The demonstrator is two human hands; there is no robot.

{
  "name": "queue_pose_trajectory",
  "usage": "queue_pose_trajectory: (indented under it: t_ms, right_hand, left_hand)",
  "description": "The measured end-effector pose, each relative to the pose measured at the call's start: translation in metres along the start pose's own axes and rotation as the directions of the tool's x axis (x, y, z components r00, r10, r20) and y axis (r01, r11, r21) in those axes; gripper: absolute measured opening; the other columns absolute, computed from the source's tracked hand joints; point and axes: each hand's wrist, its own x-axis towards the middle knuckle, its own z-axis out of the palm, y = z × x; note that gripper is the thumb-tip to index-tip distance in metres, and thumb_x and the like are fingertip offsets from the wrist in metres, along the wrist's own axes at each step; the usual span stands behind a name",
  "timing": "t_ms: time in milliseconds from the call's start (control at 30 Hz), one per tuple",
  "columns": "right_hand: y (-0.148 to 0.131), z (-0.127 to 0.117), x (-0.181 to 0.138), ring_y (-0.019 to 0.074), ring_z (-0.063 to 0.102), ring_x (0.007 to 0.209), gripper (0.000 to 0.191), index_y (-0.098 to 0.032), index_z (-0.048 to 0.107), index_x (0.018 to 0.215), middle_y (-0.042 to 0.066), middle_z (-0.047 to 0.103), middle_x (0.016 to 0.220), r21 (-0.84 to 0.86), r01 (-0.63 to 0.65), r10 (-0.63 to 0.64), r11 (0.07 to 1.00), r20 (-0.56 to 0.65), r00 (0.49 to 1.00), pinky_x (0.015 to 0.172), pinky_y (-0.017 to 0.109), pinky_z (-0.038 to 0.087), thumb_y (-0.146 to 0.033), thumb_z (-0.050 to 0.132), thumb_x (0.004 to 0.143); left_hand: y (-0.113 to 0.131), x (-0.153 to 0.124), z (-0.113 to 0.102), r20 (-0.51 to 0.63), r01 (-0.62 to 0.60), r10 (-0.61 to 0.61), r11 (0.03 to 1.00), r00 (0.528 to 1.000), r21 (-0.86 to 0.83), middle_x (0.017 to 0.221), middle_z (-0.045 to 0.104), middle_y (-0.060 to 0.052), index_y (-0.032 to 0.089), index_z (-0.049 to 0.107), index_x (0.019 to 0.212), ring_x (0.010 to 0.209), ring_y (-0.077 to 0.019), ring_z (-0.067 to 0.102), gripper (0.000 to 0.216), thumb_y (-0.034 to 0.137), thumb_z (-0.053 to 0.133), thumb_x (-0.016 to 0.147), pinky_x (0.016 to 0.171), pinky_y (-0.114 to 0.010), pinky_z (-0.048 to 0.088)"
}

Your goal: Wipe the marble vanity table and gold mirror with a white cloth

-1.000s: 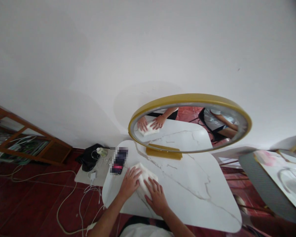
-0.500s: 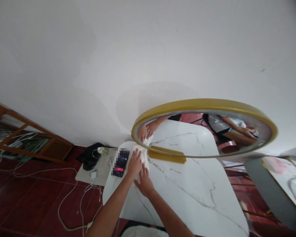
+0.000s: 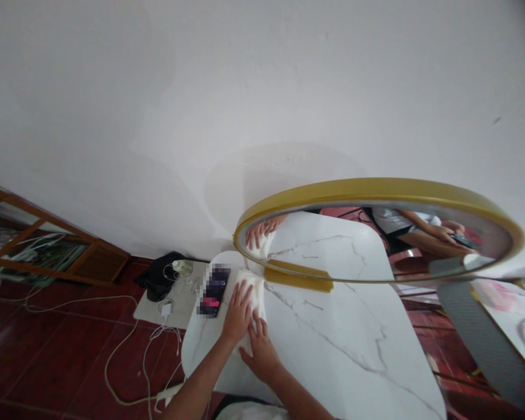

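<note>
Head view: the left hand (image 3: pixel 238 310) lies unclenched on a white cloth (image 3: pixel 258 291); the right hand (image 3: pixel 262 353), grip loose, touches it too (palm contact is hard to tell). The cloth sits on the marbled tabletop (image 3: pixel 315 344), front-left of the gold-framed mirror (image 3: pixel 354 188); too wide a leftward sweep could knock the smartphone (image 3: pixel 216 289), farther left of the mirror.

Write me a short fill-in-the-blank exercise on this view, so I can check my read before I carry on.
The left hand and right hand rest on a cloth coloured ____.
From the wearer's view, the phone lies to the ____ of the cloth.
The mirror frame is coloured ____.
The floor tiles are coloured ____.

Missing words: white; left; gold; red.
</note>
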Motion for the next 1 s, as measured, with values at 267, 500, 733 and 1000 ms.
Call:
queue_pose_trajectory:
  t_ms: [267, 500, 733, 1000]
  right_hand:
    - [0.000, 0.006, 0.000, 0.0306, 0.006, 0.137, 0.073, -0.020, 0.017, 0.144, 0.005, 0.000, 0.152, -0.019, -0.001, 0.001, 1.000, 0.026, 1.000, 0.109, 0.043, 0.022, -0.036, 0.049, 0.081]
    - [-0.003, -0.012, 0.039, 0.0302, 0.003, 0.138, 0.074, -0.014, 0.019, 0.143, 0.007, 0.004, 0.152, -0.064, -0.018, 0.014, 0.998, -0.067, 0.998, 0.110, 0.044, 0.020, -0.036, 0.050, 0.080]
    - [-0.004, -0.022, 0.030, 0.0281, 0.009, 0.137, 0.076, -0.013, 0.023, 0.142, 0.009, 0.009, 0.151, -0.057, -0.014, 0.009, 0.998, -0.087, 0.996, 0.109, 0.041, 0.022, -0.026, 0.051, 0.073]
    - [0.031, -0.033, -0.035, 0.0268, 0.020, 0.135, 0.076, -0.017, 0.018, 0.144, 0.007, 0.013, 0.151, -0.161, 0.083, -0.093, 0.984, -0.057, 0.994, 0.107, 0.040, 0.027, -0.029, 0.048, 0.074]
  left_hand:
    - [-0.002, -0.003, 0.001, 0.065, 0.003, -0.001, 1.000, 0.998, -0.029, 0.152, 0.012, 0.003, 0.029, 0.020, 0.142, 0.139, -0.0210, 0.004, 0.058, 0.012, 0.033, 0.088, 0.112, -0.044, 0.023]
    - [-0.012, 0.043, -0.005, 0.093, -0.029, 0.027, 1.000, 0.995, 0.013, 0.151, 0.018, 0.000, 0.024, 0.027, 0.141, 0.139, -0.0208, 0.003, 0.055, 0.012, 0.034, 0.087, 0.111, -0.043, 0.025]
    - [-0.003, 0.039, -0.001, 0.005, 0.021, -0.022, 0.996, 1.000, 0.088, 0.149, 0.024, -0.003, 0.024, 0.032, 0.138, 0.137, -0.0228, 0.018, 0.052, 0.015, 0.034, 0.088, 0.108, -0.042, 0.028]
    - [0.025, -0.014, -0.006, 0.004, 0.044, -0.046, 0.975, 0.999, 0.216, 0.131, 0.047, -0.009, 0.024, 0.039, 0.135, 0.116, -0.0234, 0.044, 0.046, 0.019, 0.033, 0.090, 0.096, -0.041, 0.037]
